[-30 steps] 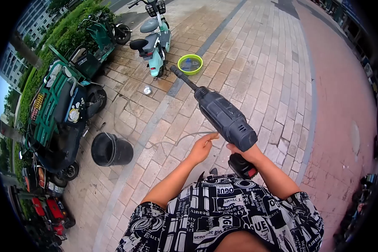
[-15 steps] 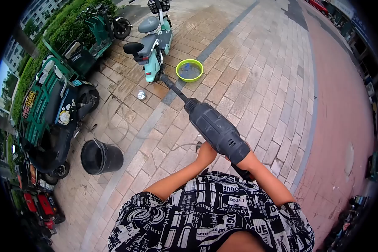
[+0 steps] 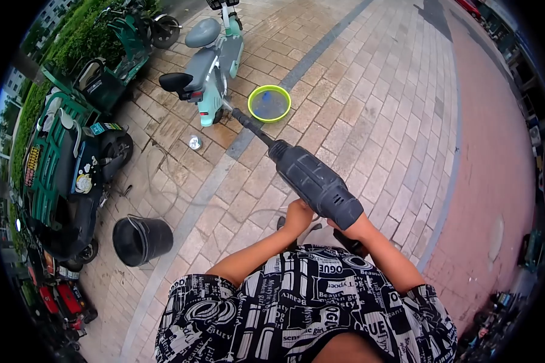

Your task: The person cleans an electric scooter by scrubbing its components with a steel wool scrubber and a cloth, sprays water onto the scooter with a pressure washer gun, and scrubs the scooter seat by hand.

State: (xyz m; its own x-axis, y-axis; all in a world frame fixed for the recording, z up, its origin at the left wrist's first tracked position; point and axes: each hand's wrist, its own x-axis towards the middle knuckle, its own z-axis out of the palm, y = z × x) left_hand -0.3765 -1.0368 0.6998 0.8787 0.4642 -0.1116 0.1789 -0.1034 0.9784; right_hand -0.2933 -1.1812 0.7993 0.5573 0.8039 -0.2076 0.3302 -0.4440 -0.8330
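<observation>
A black spray gun (image 3: 312, 181) with a dark nozzle points up and left toward the rear of a mint-green scooter (image 3: 211, 100); whitish spray shows at its tip. My right hand (image 3: 352, 228) is wrapped round its grip, mostly hidden under the body. My left hand (image 3: 300, 215) is closed beneath the gun's left side, beside a thin hose; what it grips, if anything, is hidden. A yellow-green basin (image 3: 289, 109) holding water and something blue stands on the paving right of the scooter.
A black bucket (image 3: 157, 239) stands at the left on the brick paving. The hose (image 3: 224, 207) trails across the ground past a small shiny can (image 3: 195, 143). Dark and green parked vehicles (image 3: 72, 175) line the left side, by a hedge (image 3: 82, 42).
The view has shifted nearer the scooter and basin. My left hand has moved in under the gun and its fingers have closed. Spray now shows at the nozzle.
</observation>
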